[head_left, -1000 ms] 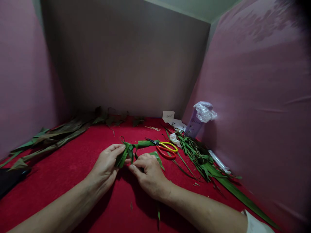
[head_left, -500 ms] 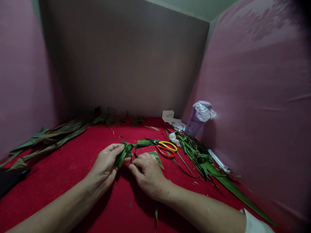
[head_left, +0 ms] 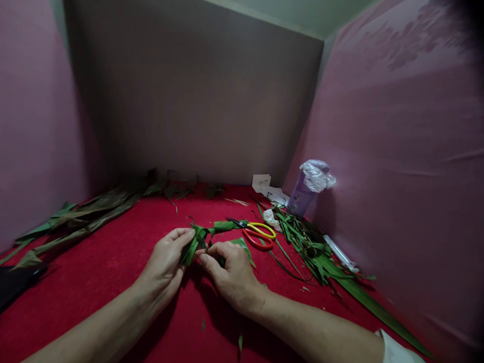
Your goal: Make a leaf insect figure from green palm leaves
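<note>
A person sat at a table spread with red cloth [head_left: 113, 257], bare forearms reaching in from both sides. Between the hands, just above the cloth, was a small folded bundle [head_left: 190, 251] of green leaf strips, with a thin loop standing up at its top. The left hand [head_left: 166, 262] had the bundle pinched, thumb in front and fingers behind. The right hand [head_left: 235, 277] was curled at the bundle's right edge, thumb and forefinger close together; I could not tell whether a strip was caught between them. Beyond lay scissors [head_left: 245, 224] with one red and one yellow handle, their blades by a flat leaf piece [head_left: 224, 226]. To the right was a heap of cut leaves [head_left: 302, 242]. To my eye, the folds could spring loose if the left thumb eased, and a narrow strip could split if tugged hard.
</note>
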Motion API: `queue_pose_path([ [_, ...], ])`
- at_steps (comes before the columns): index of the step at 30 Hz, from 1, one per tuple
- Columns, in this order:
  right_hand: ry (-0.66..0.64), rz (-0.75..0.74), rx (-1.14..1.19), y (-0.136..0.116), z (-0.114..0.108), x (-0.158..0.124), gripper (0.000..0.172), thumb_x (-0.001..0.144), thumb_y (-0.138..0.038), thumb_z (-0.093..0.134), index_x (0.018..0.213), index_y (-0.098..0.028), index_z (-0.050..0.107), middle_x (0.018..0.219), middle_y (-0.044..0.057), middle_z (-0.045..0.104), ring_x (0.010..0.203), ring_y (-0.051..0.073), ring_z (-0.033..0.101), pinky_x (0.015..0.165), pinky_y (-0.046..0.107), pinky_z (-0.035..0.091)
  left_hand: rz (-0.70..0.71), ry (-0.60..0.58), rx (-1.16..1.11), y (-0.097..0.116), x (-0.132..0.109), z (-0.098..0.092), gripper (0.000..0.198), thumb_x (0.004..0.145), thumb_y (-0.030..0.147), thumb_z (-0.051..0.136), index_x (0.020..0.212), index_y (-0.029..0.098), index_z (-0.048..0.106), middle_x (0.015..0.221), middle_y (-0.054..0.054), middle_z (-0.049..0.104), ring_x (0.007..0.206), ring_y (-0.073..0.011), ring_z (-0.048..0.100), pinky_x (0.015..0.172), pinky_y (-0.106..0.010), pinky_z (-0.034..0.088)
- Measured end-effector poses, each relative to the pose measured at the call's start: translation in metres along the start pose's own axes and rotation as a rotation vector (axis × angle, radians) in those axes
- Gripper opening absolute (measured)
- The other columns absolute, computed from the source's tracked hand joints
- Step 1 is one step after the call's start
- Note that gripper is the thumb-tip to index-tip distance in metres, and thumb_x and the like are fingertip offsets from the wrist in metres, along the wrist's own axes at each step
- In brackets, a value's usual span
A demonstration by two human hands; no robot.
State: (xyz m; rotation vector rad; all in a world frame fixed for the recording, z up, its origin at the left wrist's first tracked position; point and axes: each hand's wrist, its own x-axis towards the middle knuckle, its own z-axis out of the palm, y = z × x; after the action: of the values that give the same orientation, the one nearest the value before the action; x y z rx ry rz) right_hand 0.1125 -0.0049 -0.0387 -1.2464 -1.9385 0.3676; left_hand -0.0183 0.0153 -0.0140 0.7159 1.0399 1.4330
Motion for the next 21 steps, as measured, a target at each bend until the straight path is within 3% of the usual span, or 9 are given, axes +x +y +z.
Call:
queue_pose_path([
  [9, 0.065, 0.073, 0.007, 0.000, -0.001, -0.001, 0.014, 0.080, -0.031, 0.059, 0.073, -0.019, 0.060, 0.071, 0.000, 0.063, 0.068, 0.014, 0.051, 0.066, 0.028, 0.033, 0.004, -0.003, 0.054, 0.003, 0.001, -0.004, 0.009, 0.074, 0.011, 0.058, 0.066, 0.014, 0.057, 0.052, 0.002, 0.059, 0.041, -0.0101, 0.054, 0.040, -0.022, 0.050],
  [17, 0.172, -0.096, -0.175, -0.007, -0.010, -0.002, 0.010, 0.079, -0.027, 0.062, 0.071, -0.022, 0.064, 0.074, 0.001, 0.063, 0.091, 0.021, 0.046, 0.085, 0.038, 0.025, 0.006, 0.008, 0.057, 0.002, 0.002, -0.005, 0.008, 0.069, 0.011, 0.061, 0.065, 0.015, 0.055, 0.044, 0.001, 0.058, 0.037, -0.0119, 0.054, 0.037, -0.019, 0.045],
  [21, 0.120, -0.137, -0.270, -0.007, -0.014, -0.002, 0.013, 0.081, -0.029, 0.058, 0.073, -0.025, 0.067, 0.074, 0.002, 0.064, 0.087, 0.022, 0.045, 0.079, 0.038, 0.024, 0.010, 0.024, 0.062, 0.004, 0.000, -0.003, 0.009, 0.069, 0.009, 0.060, 0.065, 0.016, 0.054, 0.044, 0.001, 0.059, 0.036, -0.0124, 0.055, 0.037, -0.021, 0.048],
])
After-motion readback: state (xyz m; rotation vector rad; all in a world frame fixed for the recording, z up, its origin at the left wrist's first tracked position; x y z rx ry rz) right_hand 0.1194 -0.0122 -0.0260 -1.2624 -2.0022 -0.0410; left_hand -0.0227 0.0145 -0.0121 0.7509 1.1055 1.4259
